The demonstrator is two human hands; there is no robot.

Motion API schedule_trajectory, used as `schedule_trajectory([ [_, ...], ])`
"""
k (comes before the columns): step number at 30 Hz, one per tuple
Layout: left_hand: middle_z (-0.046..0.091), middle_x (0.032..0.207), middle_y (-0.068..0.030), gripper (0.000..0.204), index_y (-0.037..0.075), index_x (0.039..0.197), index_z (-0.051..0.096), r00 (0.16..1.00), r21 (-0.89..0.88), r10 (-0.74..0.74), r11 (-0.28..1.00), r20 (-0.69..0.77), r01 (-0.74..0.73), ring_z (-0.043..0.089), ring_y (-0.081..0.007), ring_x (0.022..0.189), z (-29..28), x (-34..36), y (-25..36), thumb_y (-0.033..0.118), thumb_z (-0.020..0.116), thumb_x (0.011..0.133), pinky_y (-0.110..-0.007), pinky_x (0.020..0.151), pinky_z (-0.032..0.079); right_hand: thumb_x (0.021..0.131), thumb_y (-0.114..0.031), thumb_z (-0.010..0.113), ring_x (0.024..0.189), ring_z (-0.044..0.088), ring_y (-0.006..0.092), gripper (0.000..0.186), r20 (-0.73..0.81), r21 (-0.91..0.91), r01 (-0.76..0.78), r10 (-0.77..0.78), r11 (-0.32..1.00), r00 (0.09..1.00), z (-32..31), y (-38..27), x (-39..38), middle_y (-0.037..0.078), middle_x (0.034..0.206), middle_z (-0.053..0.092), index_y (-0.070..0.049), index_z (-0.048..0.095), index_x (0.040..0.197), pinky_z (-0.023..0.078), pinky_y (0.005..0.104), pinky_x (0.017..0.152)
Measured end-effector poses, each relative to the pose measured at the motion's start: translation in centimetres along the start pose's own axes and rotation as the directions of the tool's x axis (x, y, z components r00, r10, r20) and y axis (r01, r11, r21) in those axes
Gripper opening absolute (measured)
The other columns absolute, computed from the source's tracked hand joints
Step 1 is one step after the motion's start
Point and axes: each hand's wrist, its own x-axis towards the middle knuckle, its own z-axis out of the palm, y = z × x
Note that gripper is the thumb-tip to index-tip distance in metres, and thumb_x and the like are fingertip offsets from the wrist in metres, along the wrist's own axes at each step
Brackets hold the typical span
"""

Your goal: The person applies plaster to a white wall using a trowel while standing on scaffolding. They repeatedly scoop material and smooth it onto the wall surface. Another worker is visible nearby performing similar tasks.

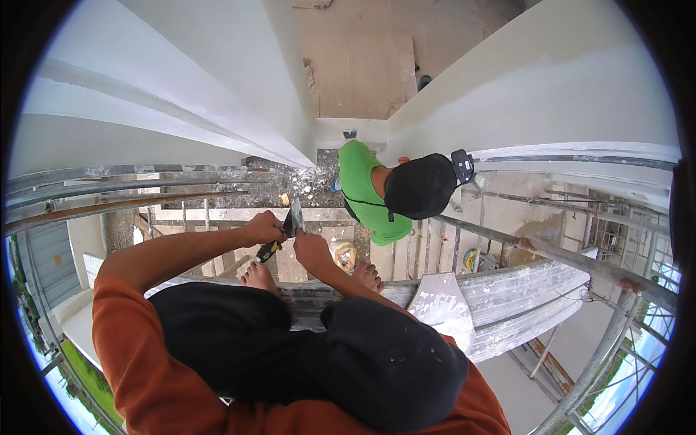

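Observation:
My left hand (pixel 268 229) is closed on a putty knife with a black and yellow handle (pixel 267 254), held over my bare feet. My right hand (pixel 310 246) is closed just beside it, gripping at the metal blade (pixel 296 216); whether that is a second tool is unclear. My bare feet (pixel 366 277) rest below, either side of my hands, at the scaffold planks. Beneath lie speckled, stained boards (pixel 290 181).
A co-worker in a green shirt (pixel 359 174) and black cap bends ahead of me. White walls (pixel 507 87) flank a doorway. Scaffold tubes (pixel 565 264) cross both sides. A white-smeared board (pixel 442 312) lies right of my legs, with a drop beyond the scaffold.

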Motion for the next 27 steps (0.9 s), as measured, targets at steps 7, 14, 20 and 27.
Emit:
schedule_trajectory([
  [7,0.065,0.066,-0.0190,0.026,-0.003,0.071,0.068,0.994,0.242,0.088,0.968,-0.070,-0.069,0.063,-0.0258,0.059,0.2,0.7,-1.2,0.022,0.068,0.064,-0.037,0.058,0.050,0.085,-0.015,0.053,0.060,0.062,0.0367,0.018,-0.013,-0.022,0.038,-0.038,0.999,0.999,0.0,-0.1,0.2,0.020,0.063,0.060,0.002,0.055,0.090,0.050,0.0479,0.057],
  [14,0.066,0.067,-0.0171,0.028,0.000,0.076,0.071,0.997,0.329,0.072,0.943,-0.031,-0.058,0.065,-0.0250,0.063,0.3,0.4,0.2,0.026,0.069,0.065,-0.036,0.061,0.051,0.084,-0.016,0.054,0.059,0.062,0.0379,0.021,-0.027,-0.006,0.036,-0.036,0.999,0.999,-0.1,0.4,0.4,0.021,0.063,0.060,0.002,0.053,0.094,0.049,0.0485,0.055],
  [20,0.065,0.064,-0.0151,0.024,0.001,0.075,0.071,0.998,0.251,0.044,0.967,-0.047,-0.031,0.063,-0.0222,0.058,0.0,1.2,-0.4,0.023,0.070,0.065,-0.035,0.058,0.050,0.084,-0.015,0.053,0.058,0.061,0.0365,0.020,0.011,-0.080,0.066,-0.065,0.995,0.998,-0.2,-0.2,-0.4,0.019,0.063,0.060,0.002,0.054,0.095,0.049,0.0476,0.054],
  [27,0.064,0.063,-0.0172,0.024,0.001,0.077,0.071,0.992,0.325,0.100,0.943,-0.074,-0.070,0.065,-0.0244,0.059,-0.7,1.6,0.6,0.022,0.070,0.065,-0.036,0.059,0.050,0.085,-0.017,0.053,0.056,0.061,0.0356,0.021,0.011,-0.082,0.078,-0.077,0.994,0.997,-2.1,-2.1,-1.5,0.019,0.063,0.059,0.003,0.055,0.093,0.049,0.0462,0.053],
])
